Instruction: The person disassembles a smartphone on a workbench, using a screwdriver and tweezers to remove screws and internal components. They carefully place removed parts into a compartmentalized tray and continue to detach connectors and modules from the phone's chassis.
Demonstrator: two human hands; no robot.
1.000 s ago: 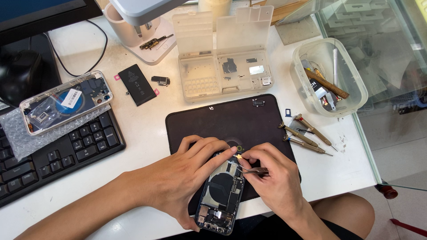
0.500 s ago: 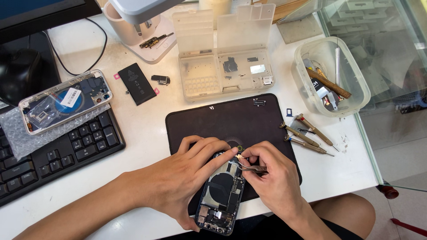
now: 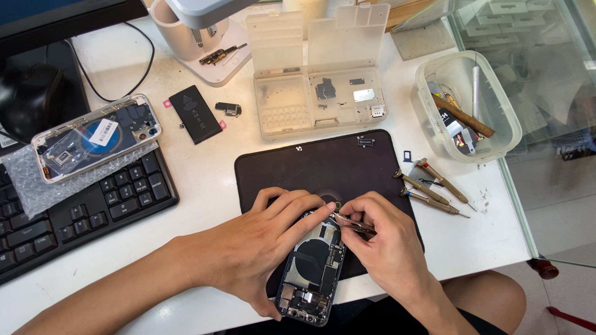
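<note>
On the black mat point(image 3: 323, 164), left hand point(image 3: 264, 245) still grips the opened phone point(image 3: 313, 273), right hand point(image 3: 385, 242) still pinching tweezers point(image 3: 351, 222), barely shifted.

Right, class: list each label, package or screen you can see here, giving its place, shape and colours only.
Monitor screen: top left corner, dark frame, blue display.
Sticker label: white rectangle on the clear-cased phone housing, left.
Bubble wrap: clear sheet under that housing, on the keyboard.

Upper left of the frame we've got a dark monitor screen point(image 3: 62, 15), blue at its top corner. Below it, a white rectangular sticker label point(image 3: 107, 131) sits on the spare phone housing point(image 3: 96, 138), over bubble wrap point(image 3: 37, 186).
</note>
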